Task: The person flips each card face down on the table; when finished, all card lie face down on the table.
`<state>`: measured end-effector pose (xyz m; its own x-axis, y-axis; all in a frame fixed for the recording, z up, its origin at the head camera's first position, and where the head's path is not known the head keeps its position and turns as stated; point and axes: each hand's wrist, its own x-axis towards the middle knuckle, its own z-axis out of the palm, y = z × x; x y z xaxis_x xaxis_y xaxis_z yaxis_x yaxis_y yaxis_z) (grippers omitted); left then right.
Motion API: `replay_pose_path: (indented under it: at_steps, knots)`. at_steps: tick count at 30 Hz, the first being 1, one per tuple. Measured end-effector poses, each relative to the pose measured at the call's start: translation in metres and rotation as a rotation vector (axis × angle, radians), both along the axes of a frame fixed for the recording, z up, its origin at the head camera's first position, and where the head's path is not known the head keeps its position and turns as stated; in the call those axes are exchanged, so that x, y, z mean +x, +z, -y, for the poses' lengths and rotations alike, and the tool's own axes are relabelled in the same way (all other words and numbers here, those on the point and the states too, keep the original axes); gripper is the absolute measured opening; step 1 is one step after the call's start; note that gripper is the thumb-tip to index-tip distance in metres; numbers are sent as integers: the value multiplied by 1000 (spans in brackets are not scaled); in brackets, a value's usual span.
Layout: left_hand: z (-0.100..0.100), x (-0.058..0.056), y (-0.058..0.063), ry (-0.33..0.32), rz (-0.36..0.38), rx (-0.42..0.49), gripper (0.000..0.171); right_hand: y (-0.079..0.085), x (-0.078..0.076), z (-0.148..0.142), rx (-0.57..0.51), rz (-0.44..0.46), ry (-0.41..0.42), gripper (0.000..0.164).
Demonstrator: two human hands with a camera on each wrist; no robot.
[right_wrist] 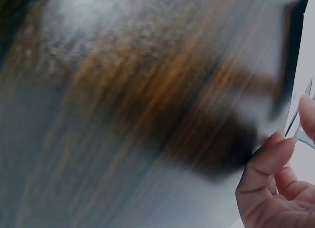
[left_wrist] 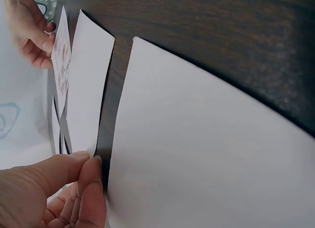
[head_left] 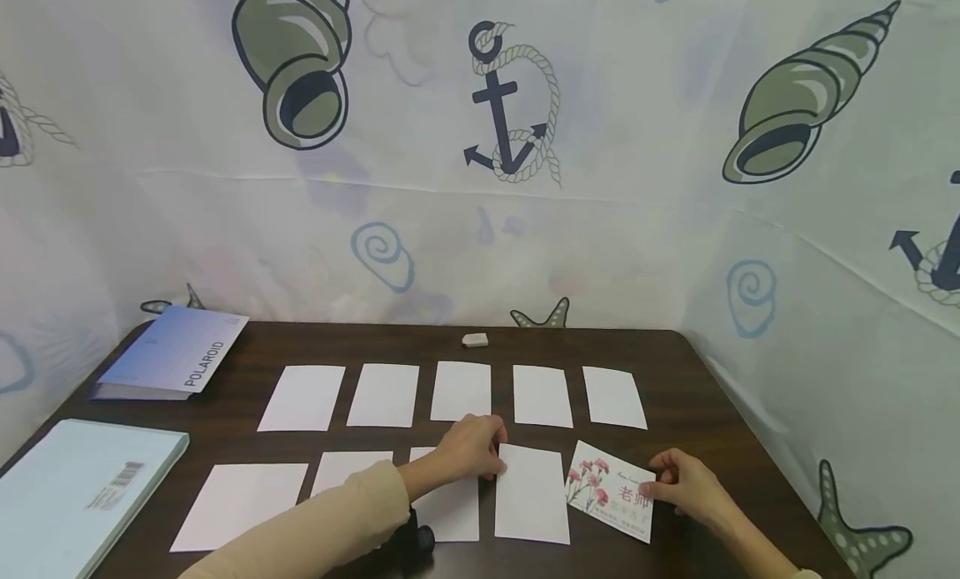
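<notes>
My left hand (head_left: 468, 447) pinches the upper left corner of a white blank card (head_left: 532, 500) in the front row; thumb and forefinger meet on that corner in the left wrist view. Between the thumb and fingers of my right hand (head_left: 690, 486) is a greeting card (head_left: 611, 491) printed with pink flowers and Chinese characters. It is tilted, its left edge beside the blank card. In the right wrist view the right hand (right_wrist: 278, 183) shows at the right edge, and the card's face is mostly out of sight. Under my left wrist lies another white card (head_left: 450, 512), partly covered.
A back row of white cards (head_left: 462, 391) lies across the dark table (head_left: 390, 337), with more cards (head_left: 240, 496) at front left. A small white eraser-like block (head_left: 475, 340) sits behind them. A blue Polaroid album (head_left: 172, 346) and a pale blue book (head_left: 82, 487) lie on the left.
</notes>
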<state>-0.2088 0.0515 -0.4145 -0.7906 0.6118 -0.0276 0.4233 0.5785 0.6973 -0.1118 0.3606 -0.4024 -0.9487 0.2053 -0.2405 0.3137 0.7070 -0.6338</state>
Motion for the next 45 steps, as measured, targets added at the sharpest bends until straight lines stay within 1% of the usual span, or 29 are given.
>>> replay_pose_path:
  at_steps: [3,6,13,17,19,21,23,24,26,28,30,31,34,38,39,41,45]
  knots:
    - [-1,0,3,-3,-6,0,23,-1,-3,0,49,-7,23,33]
    - [-2,0,4,-5,-7,-12,23,-3,-7,0,75,-17,37,28]
    - [-5,-2,5,-22,-10,-53,23,-5,-15,-10,67,-64,76,24]
    - [-9,-6,8,-31,0,-62,21,-6,-16,-16,40,-83,106,24]
    - [-16,-9,9,-33,4,-42,18,-6,-15,-18,28,-81,113,24]
    - [-27,-11,8,-36,21,3,16,-6,-14,-19,21,-79,109,24]
    - [-42,-13,8,-37,59,57,15,-7,-14,-19,17,-81,102,25]
    - [-49,-13,7,-32,93,87,16,-7,-14,-19,18,-87,107,24]
    - [-64,-13,5,-13,149,135,18,-7,-14,-19,8,-92,109,24]
    - [-77,-12,4,11,185,176,20,-8,-15,-20,-4,-98,118,24]
    - [-88,-12,1,35,208,201,20,-8,-15,-20,-15,-102,121,24]
    - [-92,-11,0,46,208,205,19,-8,-15,-19,-22,-99,115,24]
    - [-101,-9,-3,80,247,231,15,-9,-16,-18,-30,-105,110,24]
    - [-108,-6,-7,118,234,239,13,-9,-16,-19,-34,-114,124,24]
    - [-109,-5,-8,124,219,237,13,-9,-15,-20,-35,-116,129,24]
    - [-110,-5,-9,132,199,231,14,-10,-15,-20,-38,-115,136,23]
    - [-114,-5,-8,131,193,230,16,-10,-14,-21,-41,-114,126,24]
